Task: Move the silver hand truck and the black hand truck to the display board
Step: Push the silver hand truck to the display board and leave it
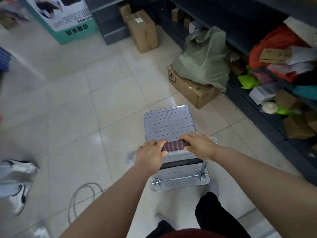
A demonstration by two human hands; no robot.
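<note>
The silver hand truck [169,122] stands on the tiled floor just ahead of me, its perforated metal deck pointing away. Its handle [173,146] has a black grip with red stripes. My left hand [151,154] is closed around the left end of that grip and my right hand [199,144] around the right end. A green and white display board [68,19] stands at the far upper left. The black hand truck is not in view.
Dark shelving [257,40] full of boxes and bags runs along the right. A cardboard box [192,88] with a green sack [204,57] on it sits ahead right. Another person's feet [15,182] stand at the left. A grey cable [80,194] loops on the floor.
</note>
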